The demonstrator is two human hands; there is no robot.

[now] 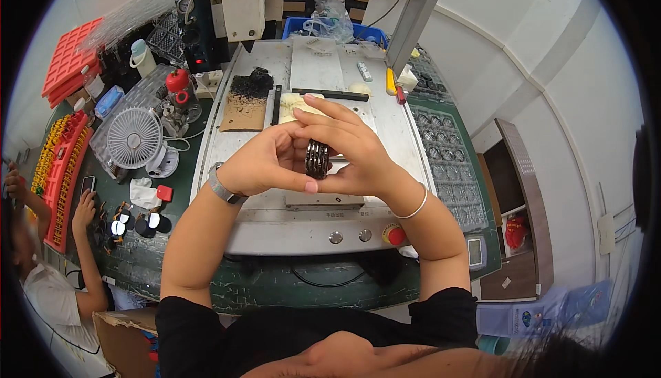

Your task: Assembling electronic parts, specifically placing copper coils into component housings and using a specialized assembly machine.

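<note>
Between my two hands is a short stack of shiny black disc-like pieces (317, 160), held above the machine bed. My left hand (265, 161) closes on the stack from the left, its thumb along the lower side. From the right, my right hand (354, 147) curls round it, fingers reaching over the top and thumb below. The exact kind of the pieces cannot be made out. Just beyond my fingers lies a pale yellow pad (292, 106), partly hidden. To its left, a brown cardboard piece (242, 113) carries a heap of small black bits (253, 83).
The machine's front has two silver buttons (335, 237) and a red stop knob (394, 235). Left stand a white fan (135, 137) and a red-topped bottle (179, 82). Clear trays (441, 154) lie right. A co-worker's hand (84, 209) is far left. A blue bin (296, 25) stands behind.
</note>
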